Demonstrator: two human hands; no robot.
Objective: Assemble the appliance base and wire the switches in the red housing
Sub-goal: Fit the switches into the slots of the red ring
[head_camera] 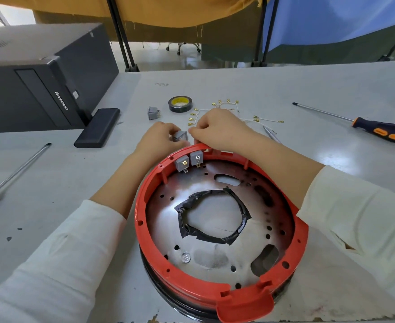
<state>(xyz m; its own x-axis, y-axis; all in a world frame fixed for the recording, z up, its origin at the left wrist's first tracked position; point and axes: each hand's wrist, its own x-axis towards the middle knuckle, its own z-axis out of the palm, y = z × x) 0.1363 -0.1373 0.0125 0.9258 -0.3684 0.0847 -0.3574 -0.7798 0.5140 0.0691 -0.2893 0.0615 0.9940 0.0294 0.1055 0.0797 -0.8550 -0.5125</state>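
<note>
The round red housing [145,201] lies on the table with a metal plate [215,259] inside, its centre hole edged in black tape. Two grey switches [189,160] sit side by side in the housing's far wall, their brass terminals facing inward. Just beyond the far rim, my left hand [157,138] holds a third grey switch [180,135]. My right hand [219,129] is beside it, fingertips pinched at the switch's right edge; what they pinch is hidden. A fourth switch [153,112] lies loose on the table farther back.
White wires with brass terminals [226,104] are scattered behind my hands, next to a black tape roll [180,103]. An orange-handled screwdriver [364,123] lies at right, another screwdriver [17,170] at left. A black computer case [40,85] and black slab [97,127] occupy the far left.
</note>
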